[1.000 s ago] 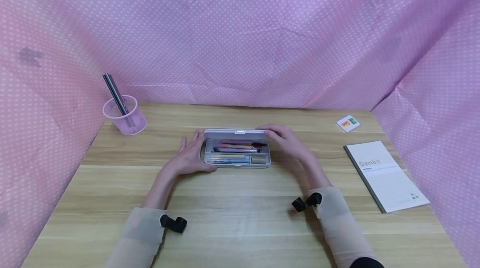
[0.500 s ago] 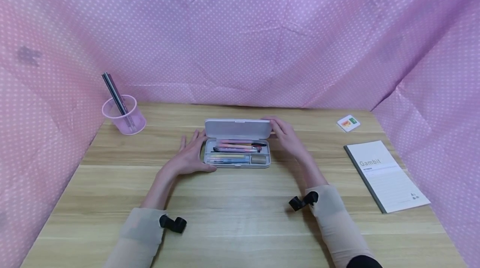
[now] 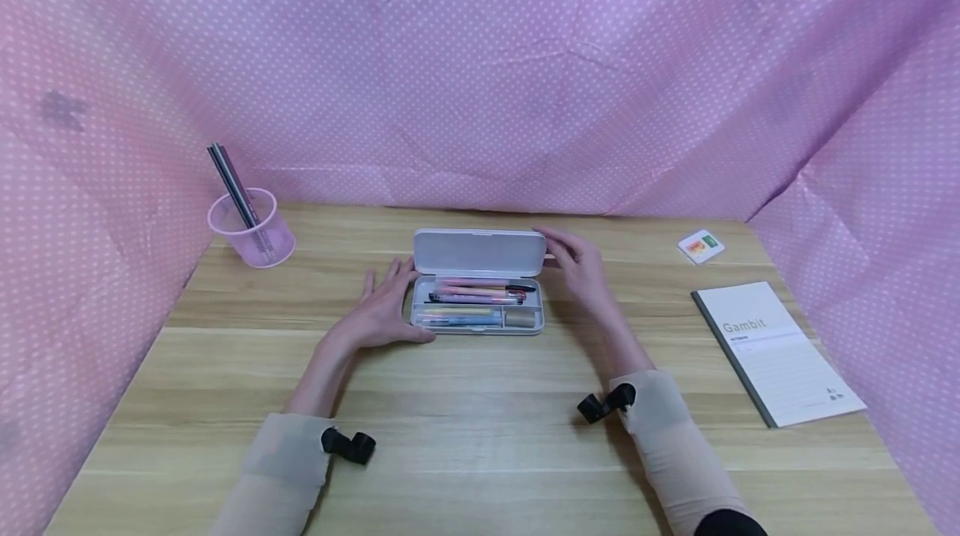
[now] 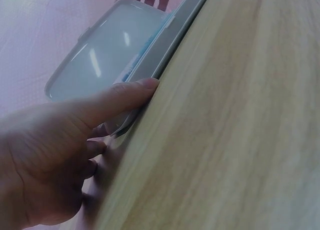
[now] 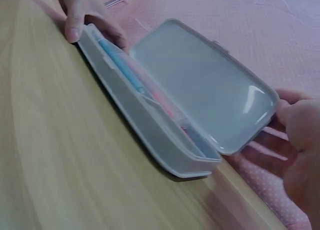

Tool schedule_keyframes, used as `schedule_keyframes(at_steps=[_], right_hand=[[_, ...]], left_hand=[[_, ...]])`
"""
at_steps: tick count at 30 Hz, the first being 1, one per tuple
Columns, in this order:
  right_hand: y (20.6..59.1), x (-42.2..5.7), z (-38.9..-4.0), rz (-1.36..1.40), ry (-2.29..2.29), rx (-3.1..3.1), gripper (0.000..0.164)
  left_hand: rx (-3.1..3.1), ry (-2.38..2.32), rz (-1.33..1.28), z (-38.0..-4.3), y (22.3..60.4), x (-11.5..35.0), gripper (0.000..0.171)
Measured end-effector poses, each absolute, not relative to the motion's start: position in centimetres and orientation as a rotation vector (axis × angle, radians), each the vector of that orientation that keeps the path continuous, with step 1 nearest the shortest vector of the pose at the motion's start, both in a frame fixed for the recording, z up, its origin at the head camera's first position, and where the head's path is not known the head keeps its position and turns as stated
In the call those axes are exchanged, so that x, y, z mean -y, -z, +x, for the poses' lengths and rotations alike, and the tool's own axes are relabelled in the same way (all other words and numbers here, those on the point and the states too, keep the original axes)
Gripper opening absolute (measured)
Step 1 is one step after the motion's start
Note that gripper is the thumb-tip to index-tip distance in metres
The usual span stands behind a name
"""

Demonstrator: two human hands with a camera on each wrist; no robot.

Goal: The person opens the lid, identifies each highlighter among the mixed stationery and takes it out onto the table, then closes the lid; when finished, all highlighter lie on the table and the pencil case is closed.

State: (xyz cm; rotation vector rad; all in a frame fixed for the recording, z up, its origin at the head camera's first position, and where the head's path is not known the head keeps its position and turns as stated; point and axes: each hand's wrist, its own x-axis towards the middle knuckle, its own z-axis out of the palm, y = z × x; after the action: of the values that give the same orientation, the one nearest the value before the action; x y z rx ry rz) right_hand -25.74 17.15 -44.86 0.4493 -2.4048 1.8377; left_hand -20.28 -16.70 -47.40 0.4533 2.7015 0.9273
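- The case [image 5: 134, 115] sits on the table [image 3: 480, 436] between two hands, its lid [image 3: 480, 252] raised and pens [image 3: 476, 293] lying inside.
- At the case's left end, the left hand [image 3: 378, 315] grips the case, thumb against the front wall near the corner, fingers around toward the back.
- At the case's right, the right hand [image 3: 581, 269] pinches the lid's edge, fingers reaching behind it.
- Both forearms slant inward from the near side of the case; the left thumb is spread wide from its fingers.
- Well left of the case stands a cup [image 3: 266, 248]; well right lies a notebook [image 3: 780, 361].
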Motion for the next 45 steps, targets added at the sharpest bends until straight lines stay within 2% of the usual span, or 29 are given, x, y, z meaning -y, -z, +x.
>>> schedule_keyframes(at_steps=[10,27,45], right_hand=[[45.0,-16.6,-25.6,0.354,-1.755,2.239,0.021],[45.0,-17.2,-25.9,0.363,-1.652,2.412,0.030],[45.4,-17.7,-26.2,0.398,-1.503,2.725,0.061]], left_hand=[[-2.697,-0.928,0.453,-20.3,47.3,16.7,0.110],[-2.697,-0.906,0.444,-20.3,47.1,16.6,0.108],[-2.701,-0.912,0.458,-20.3,47.2,16.7,0.105]])
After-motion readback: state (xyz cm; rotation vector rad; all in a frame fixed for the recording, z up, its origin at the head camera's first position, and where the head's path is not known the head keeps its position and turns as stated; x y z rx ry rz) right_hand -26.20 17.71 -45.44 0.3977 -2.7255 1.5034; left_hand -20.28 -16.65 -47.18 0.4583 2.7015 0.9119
